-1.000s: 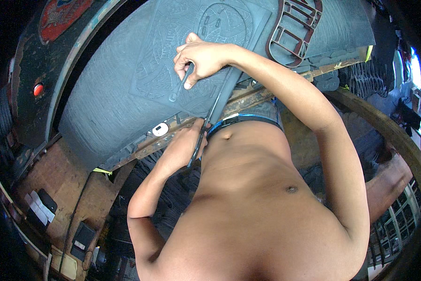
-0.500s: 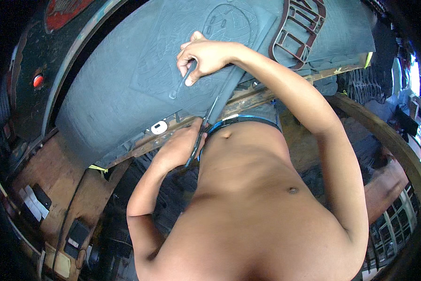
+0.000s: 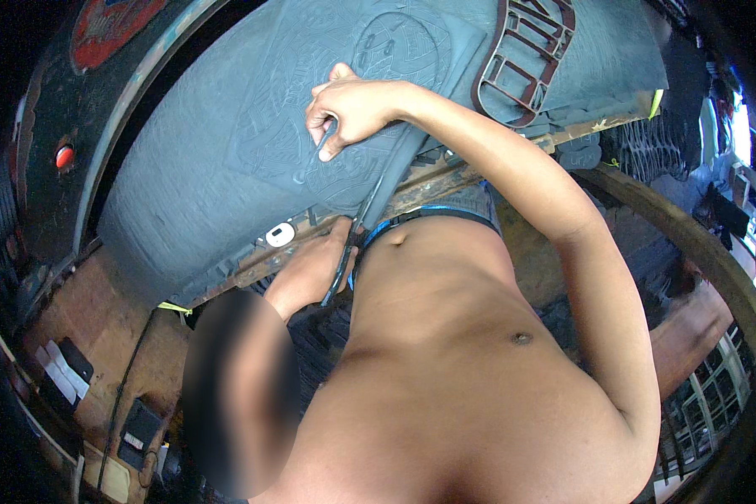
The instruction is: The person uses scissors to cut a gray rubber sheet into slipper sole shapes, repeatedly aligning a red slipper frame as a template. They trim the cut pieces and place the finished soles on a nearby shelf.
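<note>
A large blue-grey rubber-like sheet (image 3: 176, 181) with embossed line patterns covers the bench in front of me. Over its middle, my right hand (image 3: 348, 109) is closed in a pinch on a thin dark rod-like piece (image 3: 326, 141); its far end points down to the sheet, and its exact kind is unclear. At the near edge, the fingers of my left hand (image 3: 317, 262) wrap around a narrow dark strip (image 3: 336, 277). That strip runs up along the sheet's edge, beneath my right forearm. Part of the grip is hidden.
A brown metal sole-shaped cutting die (image 3: 525, 63) lies at the far right of the sheet. A small white rounded case (image 3: 280, 234) sits at the near wooden edge (image 3: 252, 267). To the left stands a dark machine with a red button (image 3: 64, 157).
The whole view has shifted slightly. Both hands keep their grips, the right on the thin rod-like piece and the left on the dark strip, with little visible movement.
</note>
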The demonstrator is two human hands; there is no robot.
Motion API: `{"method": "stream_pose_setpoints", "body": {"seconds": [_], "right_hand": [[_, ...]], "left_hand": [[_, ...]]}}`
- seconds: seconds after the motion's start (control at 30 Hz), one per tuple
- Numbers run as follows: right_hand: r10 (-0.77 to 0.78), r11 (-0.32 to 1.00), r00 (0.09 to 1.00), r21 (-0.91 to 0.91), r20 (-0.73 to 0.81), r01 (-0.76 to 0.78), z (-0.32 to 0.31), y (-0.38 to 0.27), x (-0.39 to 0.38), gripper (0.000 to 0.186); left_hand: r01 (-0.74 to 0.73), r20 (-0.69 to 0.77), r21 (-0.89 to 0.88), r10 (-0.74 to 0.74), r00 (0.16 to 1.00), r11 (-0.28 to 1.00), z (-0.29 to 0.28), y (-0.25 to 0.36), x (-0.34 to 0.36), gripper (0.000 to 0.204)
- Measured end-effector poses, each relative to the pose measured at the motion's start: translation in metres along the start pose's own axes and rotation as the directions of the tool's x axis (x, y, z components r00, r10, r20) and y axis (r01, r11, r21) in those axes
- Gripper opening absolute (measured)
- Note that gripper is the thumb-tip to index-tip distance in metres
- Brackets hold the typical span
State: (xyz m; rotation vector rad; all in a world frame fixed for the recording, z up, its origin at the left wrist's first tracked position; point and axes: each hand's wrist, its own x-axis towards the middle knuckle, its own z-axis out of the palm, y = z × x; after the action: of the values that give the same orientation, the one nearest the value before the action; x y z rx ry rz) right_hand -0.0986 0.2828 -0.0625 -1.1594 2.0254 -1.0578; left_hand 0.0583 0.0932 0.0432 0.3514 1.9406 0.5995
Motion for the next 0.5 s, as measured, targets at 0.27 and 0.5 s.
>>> {"method": "stream_pose_setpoints", "body": {"seconds": [0.27,0.5], "right_hand": [[-0.005,0.995,1.000,-0.103,0.016,0.006,-0.0014,-0.0036,0.0004,0.030],[0.017,0.994,0.999,-0.109,-0.037,-0.021,0.0029,-0.0087,-0.0019,0.026]], "left_hand": [[-0.017,-0.045,-0.122,0.012,0.999,0.992,-0.0001,0.0083,0.0054,0.022],[0.007,-0.011,-0.273,-0.010,1.000,0.962,-0.0038,0.0090,0.0052,0.023]]}}
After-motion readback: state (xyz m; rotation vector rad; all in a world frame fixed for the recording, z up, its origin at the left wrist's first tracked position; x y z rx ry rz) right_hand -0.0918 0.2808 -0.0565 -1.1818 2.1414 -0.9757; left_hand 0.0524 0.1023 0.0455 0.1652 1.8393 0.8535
